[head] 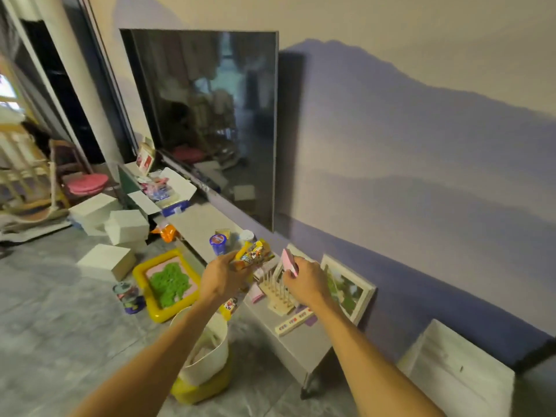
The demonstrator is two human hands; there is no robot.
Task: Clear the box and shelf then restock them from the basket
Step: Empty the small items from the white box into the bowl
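Left hand — fingers curled round a bunch of bright snack packets, held above the front edge of the shelf, a long low grey unit running along the wall. Right hand — fingers and thumb pinch a small pink packet, held over the shelf just above a wooden peg rack. The 2 hands are close together but not touching.

The peg rack stands near the near end of the shelf, with a white framed picture leaning against the wall behind it and a long white strip lying at the near front corner. Beyond the hands, at mid-length of the shelf, stand a blue cup and a white-lidded cup. The box, flaps open and filled with mixed items, sits toward the far end of the shelf.

The white basket rests on the floor below the left forearm, beside the front edge of the shelf. Further out on the floor lie a yellow tray holding green material and several white boxes. A dark television hangs on the wall above the shelf.
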